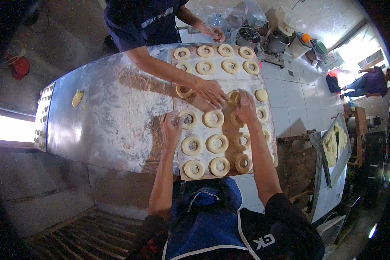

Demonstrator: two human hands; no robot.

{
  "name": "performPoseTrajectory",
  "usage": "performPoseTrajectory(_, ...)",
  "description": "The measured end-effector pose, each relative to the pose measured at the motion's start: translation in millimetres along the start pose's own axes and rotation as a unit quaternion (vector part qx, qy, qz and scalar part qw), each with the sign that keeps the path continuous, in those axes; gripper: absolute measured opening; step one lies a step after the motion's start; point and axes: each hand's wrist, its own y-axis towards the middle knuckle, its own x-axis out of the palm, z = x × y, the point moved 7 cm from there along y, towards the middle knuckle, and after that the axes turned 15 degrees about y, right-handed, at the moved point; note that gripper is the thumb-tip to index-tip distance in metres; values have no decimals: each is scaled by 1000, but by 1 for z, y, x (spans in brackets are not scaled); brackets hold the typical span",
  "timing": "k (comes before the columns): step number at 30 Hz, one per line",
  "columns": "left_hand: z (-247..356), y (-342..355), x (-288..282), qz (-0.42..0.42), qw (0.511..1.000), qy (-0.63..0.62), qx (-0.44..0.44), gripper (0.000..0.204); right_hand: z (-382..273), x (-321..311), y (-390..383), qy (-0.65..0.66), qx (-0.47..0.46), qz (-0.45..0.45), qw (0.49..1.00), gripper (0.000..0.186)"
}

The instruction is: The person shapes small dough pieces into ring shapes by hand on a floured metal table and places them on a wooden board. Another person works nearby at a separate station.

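Observation:
Pale dough rings lie in rows on a floured board in front of me. My left hand is at the board's left side, its fingers bent against the edge of a dough ring. My right hand reaches over the right half, fingers stretched out beside a ring partly hidden by them. A round dough piece without a visible hole lies to its right. Between my hands and slightly farther off, a co-worker's hand spreads over the rings.
Flour dusts the metal table, where a yellowish lump lies. Another board with dough pieces stands far left. Pots and buckets line the back wall. A tray of dough is at right; another person is beyond.

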Motion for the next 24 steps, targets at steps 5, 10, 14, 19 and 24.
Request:
performPoseTrajectory(5,-26,-40,-56,20,997,75,5,27,35,22,19,93,115,-167,975,44)
performPoseTrajectory(10,-98,-88,-119,29,994,42,-96,20,-15,12,37,204,118,-232,944,37)
performPoseTrajectory(14,-159,-133,-153,59,966,-8,-252,19,-116,56,17,340,96,-273,895,34)
performPoseTrajectory(19,-174,-131,-171,91,981,12,-168,19,-248,169,-18,371,28,-340,864,36)
performPoseTrajectory(24,-158,-104,-155,51,986,-71,-143,20,-284,201,-32,197,22,-332,922,35)
